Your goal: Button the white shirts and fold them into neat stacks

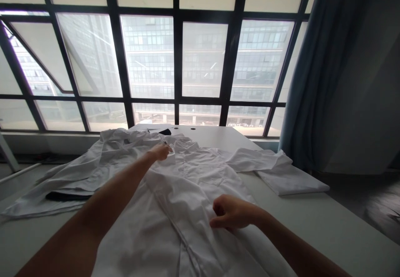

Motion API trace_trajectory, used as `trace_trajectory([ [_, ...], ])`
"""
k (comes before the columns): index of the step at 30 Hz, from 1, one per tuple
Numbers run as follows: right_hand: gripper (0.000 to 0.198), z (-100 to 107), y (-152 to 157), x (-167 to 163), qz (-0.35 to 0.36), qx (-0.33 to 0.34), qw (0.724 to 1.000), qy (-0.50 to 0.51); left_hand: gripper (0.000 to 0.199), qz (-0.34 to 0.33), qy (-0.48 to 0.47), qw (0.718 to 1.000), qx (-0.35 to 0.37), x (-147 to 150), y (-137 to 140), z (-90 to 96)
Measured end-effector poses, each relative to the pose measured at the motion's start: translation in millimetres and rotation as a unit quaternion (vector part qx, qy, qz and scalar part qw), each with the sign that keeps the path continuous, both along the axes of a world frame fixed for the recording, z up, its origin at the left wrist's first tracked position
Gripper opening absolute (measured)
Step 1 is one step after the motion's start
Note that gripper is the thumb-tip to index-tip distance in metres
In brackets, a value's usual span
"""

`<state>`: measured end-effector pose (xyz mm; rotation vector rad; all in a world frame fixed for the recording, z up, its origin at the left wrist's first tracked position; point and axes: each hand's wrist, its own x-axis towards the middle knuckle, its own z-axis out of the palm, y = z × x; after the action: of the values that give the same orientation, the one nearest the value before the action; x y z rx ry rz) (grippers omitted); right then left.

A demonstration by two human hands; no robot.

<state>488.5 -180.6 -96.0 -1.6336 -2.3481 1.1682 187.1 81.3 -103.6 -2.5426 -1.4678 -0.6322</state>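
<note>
A long white coat (187, 185) lies spread out and wrinkled, its collar end away from me and its front opening running towards me. Out near the collar, my left hand (161, 151) is closed on a bit of the coat's cloth. My right hand (233, 212) rests low over the coat's right side, fingers curled and thumb apart, with nothing visible between them. One sleeve (256, 159) stretches off to the right.
On the left, more rumpled white cloth (78, 170) has a black strip (67, 195) on it. Folded white cloth (292, 179) lies under the sleeve at right. A small black item (165, 131) sits at the table's (218, 135) far end. Windows and a blue curtain (318, 81) stand beyond.
</note>
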Motion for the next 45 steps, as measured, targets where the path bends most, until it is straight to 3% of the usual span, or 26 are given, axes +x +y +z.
trace_trajectory([
  [3,0.018,-2,1,4,-0.025,-0.024,0.999,0.035,0.038,-0.063,0.074,0.994,-0.049,24,13,-2.4],
  [5,0.016,-6,3,9,-0.034,-0.074,0.994,0.075,0.032,-0.071,0.111,0.989,-0.064,30,21,-3.0],
  [9,0.026,-14,8,17,-0.083,-0.151,0.975,0.139,0.016,-0.044,0.159,0.984,-0.064,23,41,4.3],
  [12,0.029,-14,8,18,-0.132,-0.159,0.963,0.170,0.017,0.002,0.157,0.987,-0.041,10,55,11.4],
  [16,0.033,-6,8,16,-0.166,-0.106,0.976,0.089,0.020,0.061,0.125,0.990,-0.017,-3,64,6.4],
  [21,0.035,2,8,23,-0.148,-0.013,0.986,-0.076,0.026,0.072,0.087,0.994,-0.009,-3,60,-12.6],
  [25,0.043,4,6,30,-0.146,0.058,0.976,-0.149,0.045,0.062,0.073,0.995,-0.008,-1,44,-20.8],
  [28,0.048,4,3,22,-0.155,0.170,0.959,-0.167,0.052,0.052,0.084,0.995,-0.026,-4,23,-29.4],
  [31,0.049,-2,-1,0,-0.080,0.286,0.950,-0.098,0.059,0.051,0.102,0.992,-0.058,-10,-2,-43.5],
  [33,0.059,-10,-4,-14,0.011,0.309,0.950,-0.050,0.064,0.056,0.115,0.989,-0.076,-15,-17,-53.6],
  [37,0.078,-26,-11,-27,0.135,0.244,0.960,-0.026,0.072,0.064,0.115,0.983,-0.130,-24,-34,-67.2],
  [41,0.087,-27,-13,-22,0.159,0.197,0.967,-0.029,0.076,0.048,0.109,0.978,-0.169,-31,-29,-65.9],
  [45,0.091,-26,-14,-15,0.176,0.196,0.965,-0.006,0.075,0.047,0.114,0.979,-0.160,-35,-4,-57.8],
])
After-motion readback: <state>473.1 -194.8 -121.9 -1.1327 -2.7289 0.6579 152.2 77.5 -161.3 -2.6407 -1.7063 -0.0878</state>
